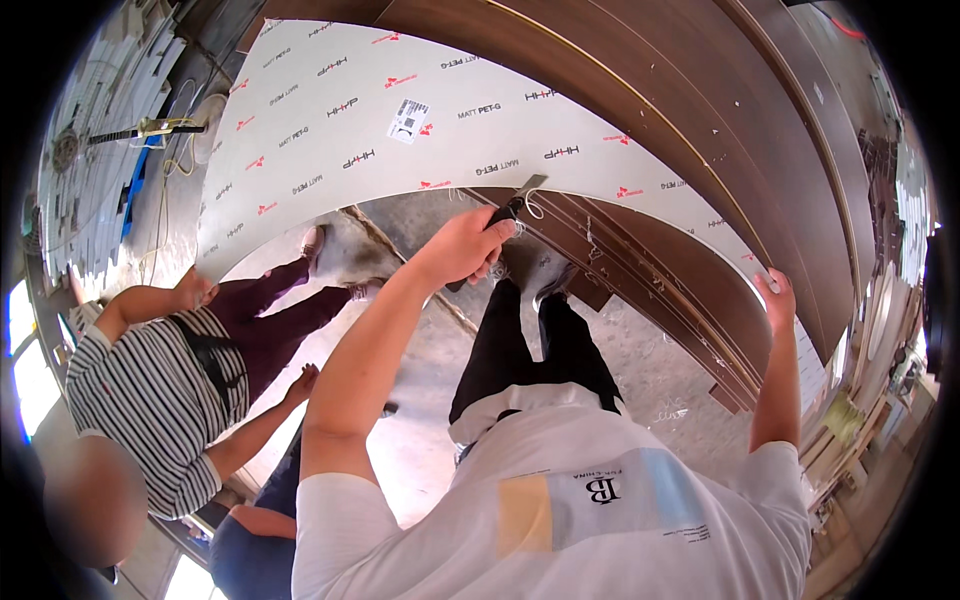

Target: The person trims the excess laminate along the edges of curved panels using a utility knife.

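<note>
My left hand [468, 245] is closed round a black-handled tool with a flat metal blade [527, 187]. The blade lies at the near edge of a large panel [350, 120] covered in printed white film. A thin pale strand curls beside the blade. At the panel's right end, my right hand [780, 298] grips the edge, its fingertips over the film. On the left, a co-worker in a striped shirt has one hand [197, 290] at the panel's near left corner.
Brown boards [720, 130] lie beyond the panel, and more brown boards [640, 240] are stacked below it, with thin shavings on them. Another person in dark blue [255, 545] shows at the lower left. Shavings [668, 410] litter the concrete floor. Wood strips [850, 420] stand at the right.
</note>
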The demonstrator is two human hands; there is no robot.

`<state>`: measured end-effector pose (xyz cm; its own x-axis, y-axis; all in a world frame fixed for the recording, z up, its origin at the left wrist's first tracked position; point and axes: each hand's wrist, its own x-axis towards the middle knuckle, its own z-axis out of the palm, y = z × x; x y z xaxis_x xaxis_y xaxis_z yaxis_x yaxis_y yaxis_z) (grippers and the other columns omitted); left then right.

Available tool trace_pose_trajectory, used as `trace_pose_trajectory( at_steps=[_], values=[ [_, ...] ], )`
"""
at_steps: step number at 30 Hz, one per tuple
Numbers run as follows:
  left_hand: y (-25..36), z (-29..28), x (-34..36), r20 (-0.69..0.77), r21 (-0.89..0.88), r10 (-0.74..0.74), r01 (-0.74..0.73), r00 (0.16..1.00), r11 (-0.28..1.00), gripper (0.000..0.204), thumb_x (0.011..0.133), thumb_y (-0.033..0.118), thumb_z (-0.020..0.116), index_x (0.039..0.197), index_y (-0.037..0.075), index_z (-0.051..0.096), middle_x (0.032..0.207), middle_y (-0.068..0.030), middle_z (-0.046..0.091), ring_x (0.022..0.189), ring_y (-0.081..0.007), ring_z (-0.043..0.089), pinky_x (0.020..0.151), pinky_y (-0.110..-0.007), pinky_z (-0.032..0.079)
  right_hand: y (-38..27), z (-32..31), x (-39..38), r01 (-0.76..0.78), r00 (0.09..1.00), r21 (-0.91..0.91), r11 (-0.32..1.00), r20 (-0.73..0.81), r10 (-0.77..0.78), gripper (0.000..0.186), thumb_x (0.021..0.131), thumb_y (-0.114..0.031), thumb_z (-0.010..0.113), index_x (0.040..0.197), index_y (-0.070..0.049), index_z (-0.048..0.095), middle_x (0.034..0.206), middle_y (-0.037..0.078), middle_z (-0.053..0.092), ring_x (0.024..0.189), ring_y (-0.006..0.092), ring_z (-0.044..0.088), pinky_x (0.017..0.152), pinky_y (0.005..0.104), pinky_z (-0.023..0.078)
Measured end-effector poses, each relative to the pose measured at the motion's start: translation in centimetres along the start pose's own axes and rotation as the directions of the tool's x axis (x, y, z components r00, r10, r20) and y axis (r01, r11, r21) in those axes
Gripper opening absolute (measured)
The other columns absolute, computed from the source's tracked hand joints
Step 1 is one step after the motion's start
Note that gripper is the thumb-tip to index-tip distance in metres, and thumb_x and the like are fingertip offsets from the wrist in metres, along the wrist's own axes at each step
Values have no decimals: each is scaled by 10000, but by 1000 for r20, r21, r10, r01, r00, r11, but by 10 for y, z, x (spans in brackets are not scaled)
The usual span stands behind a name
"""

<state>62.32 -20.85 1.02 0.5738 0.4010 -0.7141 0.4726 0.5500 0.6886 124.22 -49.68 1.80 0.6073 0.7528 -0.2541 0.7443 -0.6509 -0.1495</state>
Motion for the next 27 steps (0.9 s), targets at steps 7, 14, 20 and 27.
trace_pose_trajectory(
  at_steps=[7, 14, 20, 27],
  values=[
    [14, -18, 4, 54, 87, -29, 25, 998, 996, 326, 1085, 316, 536, 932, 28, 524, 663, -26, 539, 476, -126, 515, 458, -318, 444, 4, 6, 3, 4, 1000, 55, 998, 3, -4, 524, 880, -429, 820, 1241, -63, 716, 1235, 148, 693, 1168, 295, 648, 1003, 391, 494],
    [34, -25, 7, 132, 168, -124, 101, 983, 981, 282, 1090, 298, 537, 961, 47, 531, 685, -6, 517, 483, -79, 469, 446, -279, 405, 8, 6, 1, -8, 1000, 106, 994, -19, 10, 507, 880, -374, 836, 1221, -19, 714, 1227, 146, 702, 1168, 280, 647, 1024, 379, 486],
    [35, -22, 9, 165, 170, -129, 100, 978, 980, 278, 1093, 311, 534, 996, 51, 530, 682, -3, 508, 478, -77, 446, 440, -275, 404, 13, 5, 3, 14, 1000, 97, 995, -5, -13, 496, 863, -357, 848, 1205, -22, 719, 1238, 151, 695, 1177, 299, 646, 1023, 390, 489],
    [35, -12, 17, 178, 128, -116, 94, 977, 987, 269, 1093, 307, 524, 1016, 49, 523, 687, -8, 503, 474, -80, 434, 437, -280, 400, 4, 3, 2, 3, 1000, 74, 997, 1, -3, 492, 865, -347, 845, 1207, -16, 719, 1247, 157, 694, 1195, 306, 644, 1037, 386, 485]
  ],
)
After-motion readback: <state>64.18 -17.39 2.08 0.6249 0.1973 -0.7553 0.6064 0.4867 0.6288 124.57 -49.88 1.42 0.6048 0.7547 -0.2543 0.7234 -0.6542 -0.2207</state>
